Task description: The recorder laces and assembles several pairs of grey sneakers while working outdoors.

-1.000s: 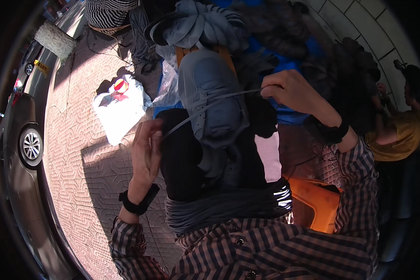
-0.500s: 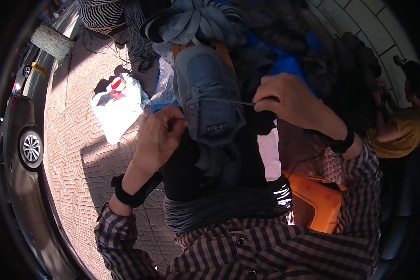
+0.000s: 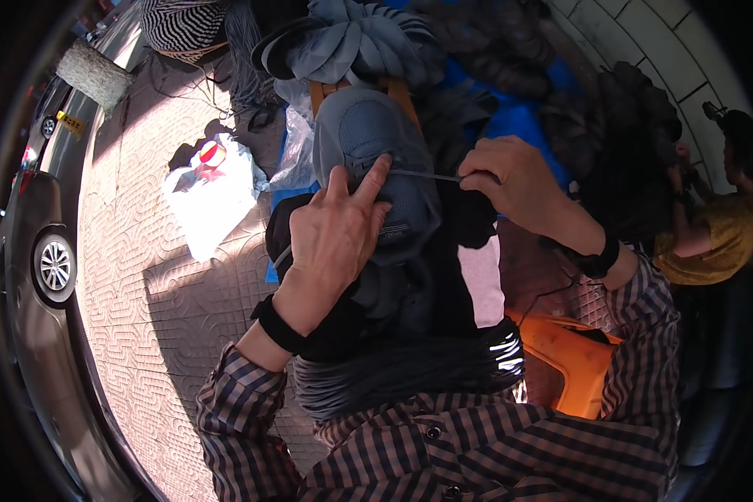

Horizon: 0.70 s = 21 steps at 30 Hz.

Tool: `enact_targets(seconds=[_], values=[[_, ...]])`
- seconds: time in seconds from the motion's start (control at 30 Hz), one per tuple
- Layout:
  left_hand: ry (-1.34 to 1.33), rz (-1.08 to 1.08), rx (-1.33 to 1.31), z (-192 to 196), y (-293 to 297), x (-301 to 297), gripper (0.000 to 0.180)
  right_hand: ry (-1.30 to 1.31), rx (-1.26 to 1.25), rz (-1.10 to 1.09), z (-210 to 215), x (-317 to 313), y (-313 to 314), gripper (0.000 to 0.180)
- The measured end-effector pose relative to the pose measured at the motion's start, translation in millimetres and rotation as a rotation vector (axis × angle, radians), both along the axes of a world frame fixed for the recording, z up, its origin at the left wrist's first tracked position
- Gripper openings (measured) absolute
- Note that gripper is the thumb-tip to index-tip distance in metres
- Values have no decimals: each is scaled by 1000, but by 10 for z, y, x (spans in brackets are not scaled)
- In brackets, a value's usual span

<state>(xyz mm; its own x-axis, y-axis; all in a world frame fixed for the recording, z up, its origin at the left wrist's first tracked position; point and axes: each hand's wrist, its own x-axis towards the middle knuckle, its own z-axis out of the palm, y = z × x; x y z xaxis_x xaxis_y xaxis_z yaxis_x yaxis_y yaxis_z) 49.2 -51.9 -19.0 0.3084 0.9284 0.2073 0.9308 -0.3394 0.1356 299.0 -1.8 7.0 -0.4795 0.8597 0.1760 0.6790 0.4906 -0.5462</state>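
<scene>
A grey mesh shoe upper (image 3: pixel 368 117) lies across my dark-covered lap, its toe pointing away from me. My left hand (image 3: pixel 330 234) rests over its lacing area, two fingers stretched out and pressing on the eyelet rows. The other fingers of that hand are curled under and partly hidden; a thin grey strand shows at its outer edge, and I cannot tell whether they grip it. To the right, my right hand (image 3: pixel 506 180) pinches a grey shoelace (image 3: pixel 427 175), which runs taut sideways from the upper.
A bundle of grey laces (image 3: pixel 402 385) lies across my waist. Beyond the shoe upper are stacked grey uppers (image 3: pixel 360 46) and a blue sheet (image 3: pixel 510 121). A white plastic bag (image 3: pixel 213 205) lies on the paving at left. An orange stool (image 3: pixel 581 368) stands at right, near another person (image 3: pixel 711 234).
My left hand has moved right and up from beside the upper onto its lacing area, with two fingers extended. My right hand keeps its pinch on the shoelace, almost in the same place.
</scene>
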Motion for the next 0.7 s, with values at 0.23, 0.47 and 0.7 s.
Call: enact_targets(seconds=[0.23,0.47,0.7], values=[[-426,-4,-20,-130,-156,-547,53,-80,-369,124,164,348,145,20],[-278,35,48,38,-56,-219,63,10,-447,10,138,208,139,34],[5,36,-98,24,-20,-34,67,-198,123,254,23,-227,121,62]])
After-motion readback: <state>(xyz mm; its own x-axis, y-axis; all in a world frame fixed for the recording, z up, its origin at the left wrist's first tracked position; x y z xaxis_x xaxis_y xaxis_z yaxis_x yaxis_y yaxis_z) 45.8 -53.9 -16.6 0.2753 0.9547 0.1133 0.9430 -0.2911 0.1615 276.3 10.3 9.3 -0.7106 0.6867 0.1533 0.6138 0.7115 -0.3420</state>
